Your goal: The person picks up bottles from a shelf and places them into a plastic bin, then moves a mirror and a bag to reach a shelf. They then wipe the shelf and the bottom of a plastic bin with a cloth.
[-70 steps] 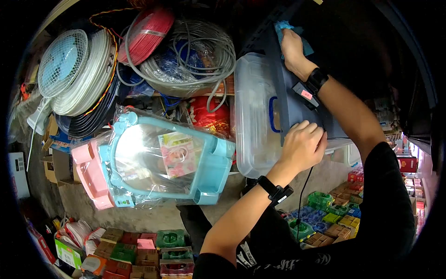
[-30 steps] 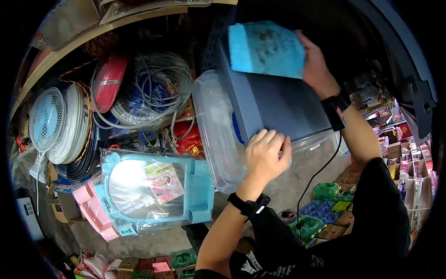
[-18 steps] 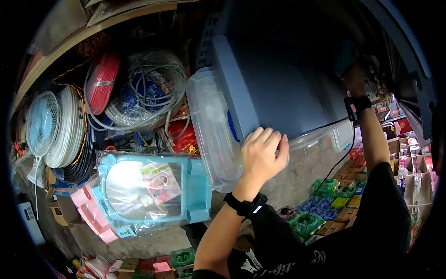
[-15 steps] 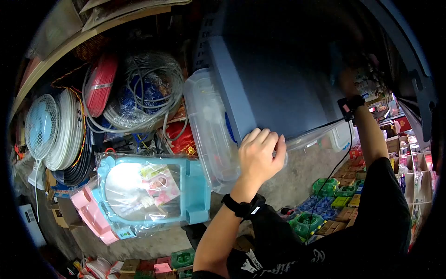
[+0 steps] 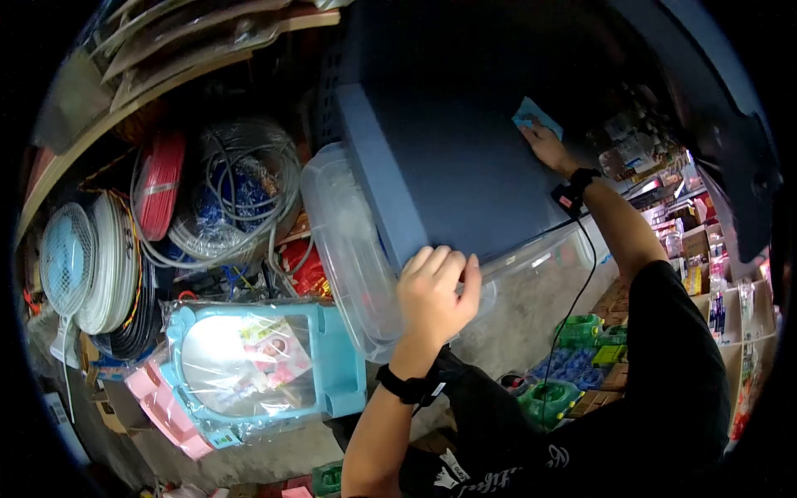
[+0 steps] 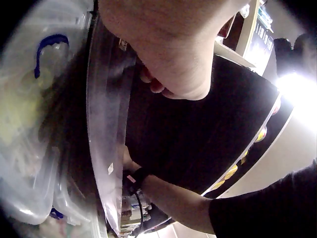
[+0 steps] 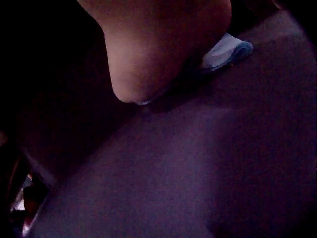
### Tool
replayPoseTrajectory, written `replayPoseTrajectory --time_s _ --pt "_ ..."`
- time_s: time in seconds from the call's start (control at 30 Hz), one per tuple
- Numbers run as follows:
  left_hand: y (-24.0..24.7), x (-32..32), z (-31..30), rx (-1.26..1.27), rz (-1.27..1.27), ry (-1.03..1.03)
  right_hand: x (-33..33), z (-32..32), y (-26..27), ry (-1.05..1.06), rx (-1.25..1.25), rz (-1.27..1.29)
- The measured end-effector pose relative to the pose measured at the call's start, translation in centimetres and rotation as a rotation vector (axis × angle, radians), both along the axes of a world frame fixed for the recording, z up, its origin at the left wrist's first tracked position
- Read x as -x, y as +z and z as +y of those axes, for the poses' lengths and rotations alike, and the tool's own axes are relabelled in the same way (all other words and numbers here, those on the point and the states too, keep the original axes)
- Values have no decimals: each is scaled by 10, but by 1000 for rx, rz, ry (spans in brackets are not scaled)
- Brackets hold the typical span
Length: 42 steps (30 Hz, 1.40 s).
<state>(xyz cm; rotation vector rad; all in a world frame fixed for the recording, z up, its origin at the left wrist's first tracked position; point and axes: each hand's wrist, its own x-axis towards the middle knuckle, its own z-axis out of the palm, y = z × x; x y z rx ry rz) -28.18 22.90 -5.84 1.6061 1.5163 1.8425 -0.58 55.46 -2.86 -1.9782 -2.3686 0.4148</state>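
A dark grey metal shelf [image 5: 473, 195] with a raised front lip fills the upper middle of the head view. My left hand [image 5: 436, 295] grips the lip at its near corner, fingers bent over it; the left wrist view shows this hand [image 6: 168, 49] over the edge, with some fingertips visible. Farther back, at the shelf's right part, my right hand [image 5: 550, 148] holds a light blue cloth [image 5: 540, 114] against the surface. In the right wrist view a fold of the cloth [image 7: 228, 52] sticks out beside that hand [image 7: 153, 49]; its fingers are hidden.
A clear plastic bin [image 5: 332, 241] stands below the shelf's left edge. To the left are coiled cables [image 5: 241, 191], a mesh fan [image 5: 68, 257] and a wrapped blue plastic frame [image 5: 340, 357]. A black cord [image 5: 573, 307] hangs from the right wrist. Packed goods [image 5: 581, 330] lie lower right.
The right hand has moved with the cloth from the dark far right side back left onto the shelf surface. The left hand stays at the shelf corner while the whole view has shifted.
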Motion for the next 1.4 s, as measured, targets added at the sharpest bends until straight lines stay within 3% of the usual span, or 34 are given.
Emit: replayPoseTrajectory --time_s 0.1,0.17,0.33,0.47,0.83,1.2,1.4 --pt "1 0 0 13 35 12 -32 27 -9 -169 -16 258" --pt "3 0 -1 33 61 12 -64 30 6 -217 -123 301" --pt "1 -6 -1 16 73 63 -161 17 72 -272 -385 193" --pt "3 -11 -1 16 132 139 -224 14 114 -296 -426 78" --pt "8 -25 0 156 237 209 -199 21 24 -190 -56 102" --pt "10 -26 1 142 261 242 -210 32 4 -266 -81 59" --pt "4 -22 1 96 256 225 -275 9 4 -393 -150 -36"
